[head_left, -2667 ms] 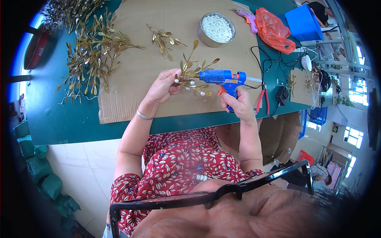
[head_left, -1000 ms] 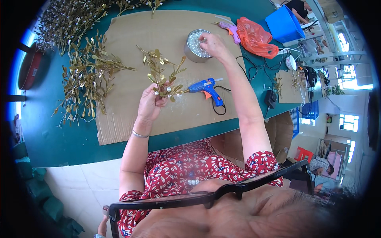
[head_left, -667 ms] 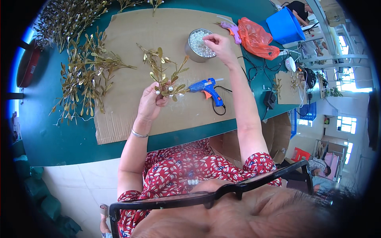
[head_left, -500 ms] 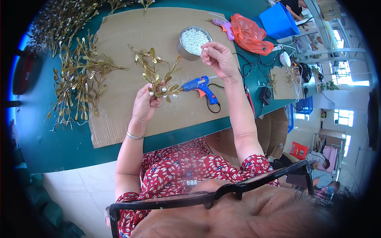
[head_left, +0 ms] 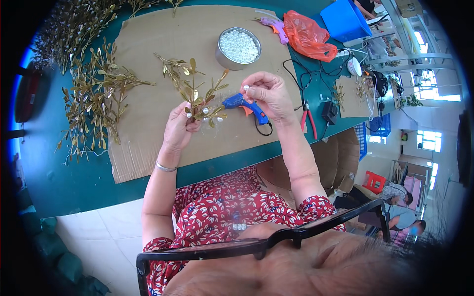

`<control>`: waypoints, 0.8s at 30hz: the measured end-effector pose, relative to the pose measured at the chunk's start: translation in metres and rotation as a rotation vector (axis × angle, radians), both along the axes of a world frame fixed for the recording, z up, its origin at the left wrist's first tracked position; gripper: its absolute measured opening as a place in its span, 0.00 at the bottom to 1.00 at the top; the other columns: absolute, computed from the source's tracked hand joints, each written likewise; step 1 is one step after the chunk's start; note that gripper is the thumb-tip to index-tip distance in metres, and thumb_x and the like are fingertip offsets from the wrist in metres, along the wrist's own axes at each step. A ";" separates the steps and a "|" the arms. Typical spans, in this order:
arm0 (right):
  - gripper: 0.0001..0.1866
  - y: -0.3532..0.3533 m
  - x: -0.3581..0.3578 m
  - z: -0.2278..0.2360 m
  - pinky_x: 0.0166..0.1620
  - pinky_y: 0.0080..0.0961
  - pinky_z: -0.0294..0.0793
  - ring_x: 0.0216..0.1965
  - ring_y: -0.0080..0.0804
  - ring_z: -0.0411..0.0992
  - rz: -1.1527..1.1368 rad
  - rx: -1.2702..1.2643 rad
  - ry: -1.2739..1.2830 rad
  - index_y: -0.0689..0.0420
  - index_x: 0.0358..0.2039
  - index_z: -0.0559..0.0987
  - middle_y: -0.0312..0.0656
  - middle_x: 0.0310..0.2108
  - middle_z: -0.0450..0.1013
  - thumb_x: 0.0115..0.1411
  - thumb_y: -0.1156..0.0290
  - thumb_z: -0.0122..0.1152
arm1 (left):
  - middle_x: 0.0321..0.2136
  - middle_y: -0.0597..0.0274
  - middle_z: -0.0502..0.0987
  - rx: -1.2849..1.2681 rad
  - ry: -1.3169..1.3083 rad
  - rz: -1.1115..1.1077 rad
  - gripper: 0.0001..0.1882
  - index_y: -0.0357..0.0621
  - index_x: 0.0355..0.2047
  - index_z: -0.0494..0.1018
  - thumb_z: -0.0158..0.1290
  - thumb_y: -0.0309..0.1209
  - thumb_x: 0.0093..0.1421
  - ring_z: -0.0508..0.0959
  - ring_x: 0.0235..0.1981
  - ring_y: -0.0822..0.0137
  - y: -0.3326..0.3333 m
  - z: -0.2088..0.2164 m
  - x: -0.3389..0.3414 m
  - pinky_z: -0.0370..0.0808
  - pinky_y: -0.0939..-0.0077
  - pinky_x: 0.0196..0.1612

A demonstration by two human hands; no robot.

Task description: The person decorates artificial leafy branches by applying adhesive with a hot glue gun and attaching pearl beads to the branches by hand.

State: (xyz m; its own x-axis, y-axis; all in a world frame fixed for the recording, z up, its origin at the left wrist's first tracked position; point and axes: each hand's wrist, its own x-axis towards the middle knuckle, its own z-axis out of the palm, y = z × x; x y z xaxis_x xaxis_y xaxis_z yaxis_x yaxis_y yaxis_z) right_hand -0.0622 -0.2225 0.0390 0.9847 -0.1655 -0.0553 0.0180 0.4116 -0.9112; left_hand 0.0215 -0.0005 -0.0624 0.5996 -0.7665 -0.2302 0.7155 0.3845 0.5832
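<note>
Sprig of glossy gold leaves [head_left: 189, 92]: held over brown cardboard [head_left: 143, 129] in the bare left hand [head_left: 179, 127], fingers closed on its stems.
White round pearls [head_left: 205, 111]: at least three appear seated on the sprig already.
Loose white pearl [head_left: 246, 87]: pinched in the bare right hand [head_left: 270, 98], not yet on the sprig.
Blue plastic glue gun [head_left: 234, 101]: lying just beside the sprig, unheld.

A white pearl [head_left: 246, 88] is held near a pearl-studded gold sprig [head_left: 196, 99].

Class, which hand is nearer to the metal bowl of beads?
Right. The right hand, pinching a bead, is just below-right of the bowl in frame; the left hand, holding a gold sprig, is farther, below-left.
</note>
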 end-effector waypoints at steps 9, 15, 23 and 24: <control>0.10 0.018 0.011 0.015 0.59 0.33 0.54 0.58 0.32 0.57 -0.029 -0.785 -0.144 0.53 0.27 0.83 0.43 0.58 0.58 0.41 0.73 0.71 | 0.21 0.73 0.65 0.041 -0.075 -0.160 0.15 0.43 0.30 0.69 0.45 0.41 0.64 0.55 0.16 0.84 -0.004 0.010 -0.001 0.51 0.90 0.18; 0.10 0.027 0.014 0.011 0.46 0.26 0.68 0.55 0.31 0.63 0.076 -0.739 0.004 0.59 0.26 0.82 0.47 0.61 0.54 0.38 0.77 0.72 | 0.21 0.73 0.65 0.149 -0.135 -0.127 0.16 0.41 0.34 0.72 0.44 0.41 0.65 0.57 0.17 0.84 -0.004 0.008 -0.001 0.53 0.91 0.18; 0.12 0.033 0.015 0.004 0.37 0.15 0.73 0.46 0.24 0.69 0.108 -0.554 0.160 0.64 0.27 0.81 0.46 0.64 0.48 0.38 0.84 0.69 | 0.19 0.74 0.64 0.231 -0.287 -0.160 0.19 0.37 0.43 0.73 0.41 0.40 0.66 0.58 0.17 0.84 -0.004 0.016 -0.001 0.55 0.90 0.19; 0.12 0.033 0.015 0.005 0.39 0.17 0.73 0.46 0.24 0.69 0.128 -0.616 0.142 0.64 0.27 0.81 0.46 0.64 0.48 0.38 0.84 0.69 | 0.19 0.74 0.64 0.231 -0.282 -0.155 0.19 0.37 0.43 0.73 0.41 0.40 0.66 0.58 0.17 0.84 -0.004 0.015 -0.001 0.55 0.90 0.19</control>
